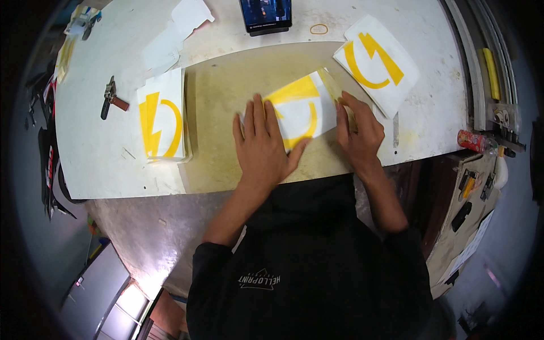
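Note:
A white sheet with a yellow emblem [300,105] lies on the worn table [226,90] in front of me. My left hand [262,144] presses flat on its left part, fingers spread. My right hand [357,130] pinches a thin clear film strip [334,85] at the sheet's right edge, lifted slightly off the sheet. A stack of the same yellow-marked sheets [163,116] sits to the left. Another such sheet [375,62] lies at the right.
A phone [265,16] stands at the far edge, with a rubber band [319,28] beside it. A small hand tool [110,96] lies left of the stack. Peeled white backing paper [170,39] lies far left. A red can [473,141] and tools sit on the right.

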The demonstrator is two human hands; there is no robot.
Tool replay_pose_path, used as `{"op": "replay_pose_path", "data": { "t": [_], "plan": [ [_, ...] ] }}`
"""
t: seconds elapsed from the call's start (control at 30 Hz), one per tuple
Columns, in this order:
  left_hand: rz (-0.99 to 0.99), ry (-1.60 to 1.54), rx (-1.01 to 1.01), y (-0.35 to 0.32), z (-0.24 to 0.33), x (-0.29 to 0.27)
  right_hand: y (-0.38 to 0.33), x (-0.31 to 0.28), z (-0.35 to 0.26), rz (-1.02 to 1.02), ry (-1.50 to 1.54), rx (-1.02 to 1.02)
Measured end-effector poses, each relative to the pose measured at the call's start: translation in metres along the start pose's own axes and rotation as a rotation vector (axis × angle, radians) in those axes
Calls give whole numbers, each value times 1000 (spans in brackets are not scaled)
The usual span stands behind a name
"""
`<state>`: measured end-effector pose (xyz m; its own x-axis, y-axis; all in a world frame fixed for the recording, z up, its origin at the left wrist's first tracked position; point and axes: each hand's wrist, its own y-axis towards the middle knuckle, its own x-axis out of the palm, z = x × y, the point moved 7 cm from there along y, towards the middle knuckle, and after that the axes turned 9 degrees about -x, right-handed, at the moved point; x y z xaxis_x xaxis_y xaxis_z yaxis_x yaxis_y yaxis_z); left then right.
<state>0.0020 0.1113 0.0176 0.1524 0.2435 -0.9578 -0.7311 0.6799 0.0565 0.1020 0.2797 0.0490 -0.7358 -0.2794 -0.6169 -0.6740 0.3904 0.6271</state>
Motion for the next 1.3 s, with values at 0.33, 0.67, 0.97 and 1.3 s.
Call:
{"op": "replay_pose_path", "data": {
  "t": [0.33, 0.67, 0.97, 1.3],
  "plan": [
    [-400, -855, 154, 85, -20, -9, -17, 41, -21, -136, 191, 196],
    [-441, -499, 348, 84, -20, 9, -40, 15, -22, -261, 321, -16],
    [-101, -114, 302, 30, -7, -15, -97, -35, -67, -441, 220, -341],
    [-81, -198, 293, -5, 1, -11, -97, -43, -63, -446, 140, -276]
  ]
}}
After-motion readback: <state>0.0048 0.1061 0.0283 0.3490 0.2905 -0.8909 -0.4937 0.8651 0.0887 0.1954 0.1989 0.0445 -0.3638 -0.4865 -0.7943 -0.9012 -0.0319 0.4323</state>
